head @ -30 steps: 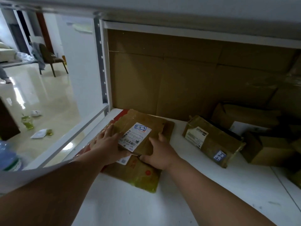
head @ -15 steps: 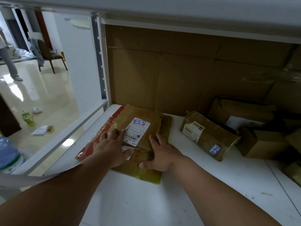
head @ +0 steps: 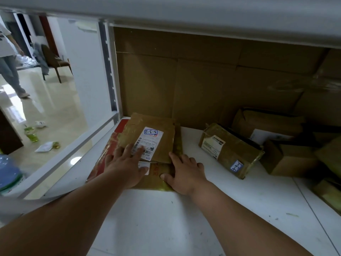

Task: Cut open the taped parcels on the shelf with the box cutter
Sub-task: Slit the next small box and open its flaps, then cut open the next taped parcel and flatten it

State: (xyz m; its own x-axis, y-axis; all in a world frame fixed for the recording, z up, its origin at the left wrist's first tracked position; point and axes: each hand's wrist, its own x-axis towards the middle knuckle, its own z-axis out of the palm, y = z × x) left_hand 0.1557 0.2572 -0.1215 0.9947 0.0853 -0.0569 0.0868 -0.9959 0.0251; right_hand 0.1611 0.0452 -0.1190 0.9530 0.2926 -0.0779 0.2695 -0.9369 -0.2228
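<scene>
fingers of the left hand are laid out straight and flat, released, on the near left part of the top parcel, partly covering its white label. this parcel is stacked at about 11 o'clock on the shelf, in the left rear corner, on a flatter red and brown package. its long axis is judged to run from 7 towards 1 o'clock, away from the person. just right of it, the right hand is pressed flat against the stack's near right corner, fingers extended, thumb on the lower package's yellowish tape; nothing is gripped by either hand. no box cutter can be seen, so a blade would have to be fetched before any tape is cut. both hands are equally near the parcel. open white shelf is left towards 6 o'clock for drawing the stack nearer. the left post and cardboard back wall close off 9 and 12 o'clock. at 2 o'clock a second taped parcel is lying apart, with further boxes crowded beyond at 3 o'clock.
</scene>
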